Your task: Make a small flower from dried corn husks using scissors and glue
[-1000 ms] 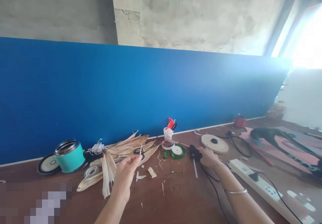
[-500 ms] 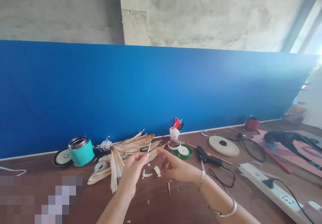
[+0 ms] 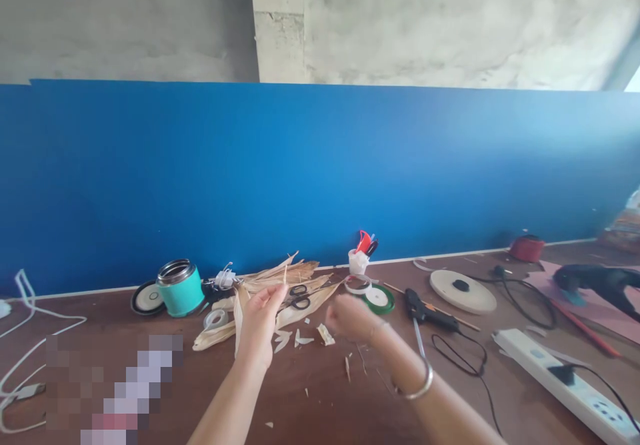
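My left hand pinches a narrow, pale strip of dried corn husk that points upward from the fingertips. To its right, my right hand hovers over the table with the fingers curled in; it is slightly blurred, and whatever they may hold is hidden. Dried corn husks lie behind and beside my left hand. Black-handled scissors rest on them. Several small husk scraps are scattered below the hands.
At left stand a turquoise thermos jar and its lid, with a tape roll nearby. A cup of pens, green ribbon spool, glue gun, white disc and power strip extend rightward, with cords.
My right hand has drawn its fingers in from a pointing shape. My left hand keeps the husk strip pinched. The scissors show more fully, and the view has turned slightly left.
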`<move>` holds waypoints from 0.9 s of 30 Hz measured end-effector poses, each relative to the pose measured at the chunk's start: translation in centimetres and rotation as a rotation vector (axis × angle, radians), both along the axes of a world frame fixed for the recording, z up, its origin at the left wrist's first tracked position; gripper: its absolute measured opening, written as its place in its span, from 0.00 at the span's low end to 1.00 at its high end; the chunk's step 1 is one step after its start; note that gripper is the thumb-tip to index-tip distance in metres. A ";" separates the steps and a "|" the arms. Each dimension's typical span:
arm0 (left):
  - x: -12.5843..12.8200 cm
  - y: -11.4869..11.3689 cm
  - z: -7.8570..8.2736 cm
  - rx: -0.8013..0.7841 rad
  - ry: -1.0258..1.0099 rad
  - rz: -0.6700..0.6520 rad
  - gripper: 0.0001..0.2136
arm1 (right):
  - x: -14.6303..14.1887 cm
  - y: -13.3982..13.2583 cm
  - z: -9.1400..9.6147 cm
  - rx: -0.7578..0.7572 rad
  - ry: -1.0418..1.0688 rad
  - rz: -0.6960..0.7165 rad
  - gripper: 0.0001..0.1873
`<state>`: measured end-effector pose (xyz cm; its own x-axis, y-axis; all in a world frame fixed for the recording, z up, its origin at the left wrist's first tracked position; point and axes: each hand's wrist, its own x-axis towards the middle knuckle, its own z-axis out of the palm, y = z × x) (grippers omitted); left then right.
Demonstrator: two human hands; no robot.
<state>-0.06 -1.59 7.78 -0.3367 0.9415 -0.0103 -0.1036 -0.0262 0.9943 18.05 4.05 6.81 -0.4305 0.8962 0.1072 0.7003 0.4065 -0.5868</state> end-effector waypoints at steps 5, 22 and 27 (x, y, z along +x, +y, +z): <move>-0.4 0.1 0.2 0.010 0.009 0.010 0.19 | -3.8 -2.1 -4.6 0.061 -0.176 0.070 0.08; 0.1 0.6 -0.9 0.054 -0.064 -0.051 0.15 | -4.3 -2.2 -5.5 0.047 -0.218 0.037 0.12; 0.2 0.6 -1.0 0.035 -0.051 -0.010 0.17 | -3.2 -1.0 -4.4 -0.046 -0.012 0.043 0.12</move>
